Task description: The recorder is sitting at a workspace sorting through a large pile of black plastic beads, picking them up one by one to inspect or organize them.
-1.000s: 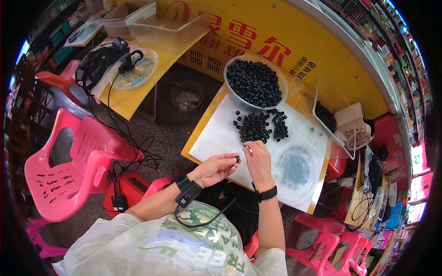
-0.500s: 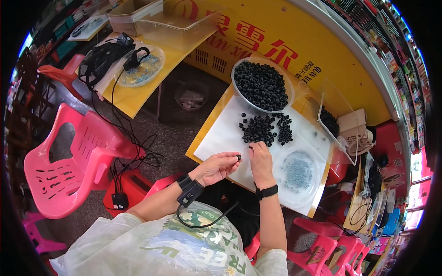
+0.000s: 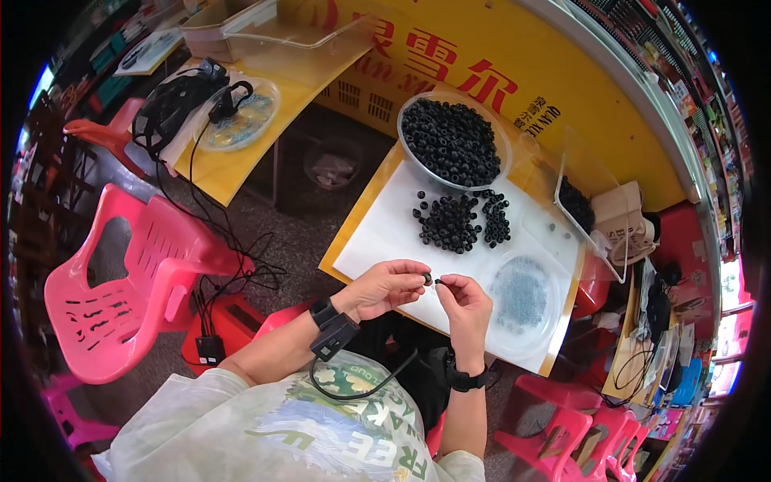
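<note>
We see a metal bowl [image 3: 454,145] heaped with small black rings at twelve o'clock above the hands, a loose pile of rings [image 3: 460,221] on the white sheet [image 3: 385,233] below it, and a clear dish [image 3: 520,299] at three o'clock. Our left hand [image 3: 385,287] pinches a tiny black ring [image 3: 428,279] at its fingertips over the sheet's near edge. Our right hand [image 3: 464,309], fingers pressed together, meets it from three o'clock.

The left hand [image 3: 385,287] pinches a small black ring-shaped bead [image 3: 427,279] at its fingertips, with the right hand [image 3: 466,305] just beside it, fingers curled toward the bead. Both hover over a white rectangular sheet [image 3: 385,241] on a yellow table [image 3: 353,233]. Loose black beads [image 3: 450,223] lie heaped further along the sheet, below a round metal bowl [image 3: 502,140] full of them. A pink plastic chair [image 3: 132,281] stands to the left.
</note>
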